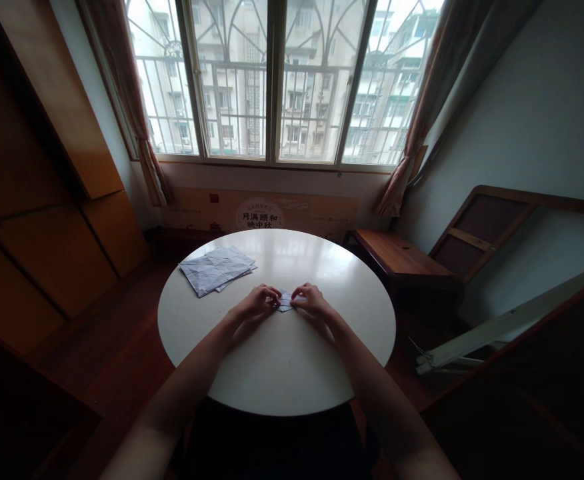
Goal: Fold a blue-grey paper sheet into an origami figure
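Note:
A small folded piece of paper (285, 301) lies near the middle of the round white table (292, 373). From its left side my left hand (261, 300) grips it, thumb and fingertips closed together at the edge. My right hand (312, 298) pinches the opposite side, fingers curled over. Both hands rest low against the tabletop, and parts of the paper are hidden beneath the fingers. Beyond my left hand, a stack of creased paper sheets (217, 268) sits by the table's far left edge.
Behind the table a long cardboard box (332, 208) with printed characters stands under the window (272, 80). To the right is a low wooden bench (402, 253). Wooden cabinets (57, 267) line the left side. A pale folded frame (472, 343) leans at the right.

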`<state>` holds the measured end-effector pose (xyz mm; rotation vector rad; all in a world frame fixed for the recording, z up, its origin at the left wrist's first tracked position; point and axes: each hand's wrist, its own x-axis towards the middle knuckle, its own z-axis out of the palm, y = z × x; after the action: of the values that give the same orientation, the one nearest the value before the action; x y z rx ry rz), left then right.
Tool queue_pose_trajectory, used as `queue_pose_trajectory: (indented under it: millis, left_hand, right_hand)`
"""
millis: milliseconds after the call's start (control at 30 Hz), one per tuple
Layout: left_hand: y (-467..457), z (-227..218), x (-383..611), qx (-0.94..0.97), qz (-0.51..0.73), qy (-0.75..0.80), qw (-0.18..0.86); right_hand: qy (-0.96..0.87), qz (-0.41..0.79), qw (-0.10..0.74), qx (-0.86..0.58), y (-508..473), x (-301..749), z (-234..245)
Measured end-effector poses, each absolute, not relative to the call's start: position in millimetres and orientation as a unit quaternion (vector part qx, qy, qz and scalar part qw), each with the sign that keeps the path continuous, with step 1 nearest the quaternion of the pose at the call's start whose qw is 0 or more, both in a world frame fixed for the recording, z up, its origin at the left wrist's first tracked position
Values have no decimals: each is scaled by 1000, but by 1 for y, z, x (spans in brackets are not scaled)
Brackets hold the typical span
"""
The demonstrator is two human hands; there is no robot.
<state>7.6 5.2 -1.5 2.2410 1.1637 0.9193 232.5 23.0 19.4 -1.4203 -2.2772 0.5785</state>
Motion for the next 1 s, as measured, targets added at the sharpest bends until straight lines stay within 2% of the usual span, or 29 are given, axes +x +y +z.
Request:
queue_pose_trajectory:
  millis: [1000]
  left_hand:
    - [10, -5, 5, 824, 300, 435, 203]
  right_hand:
    - [-828, 206, 176, -492, 29, 233, 19]
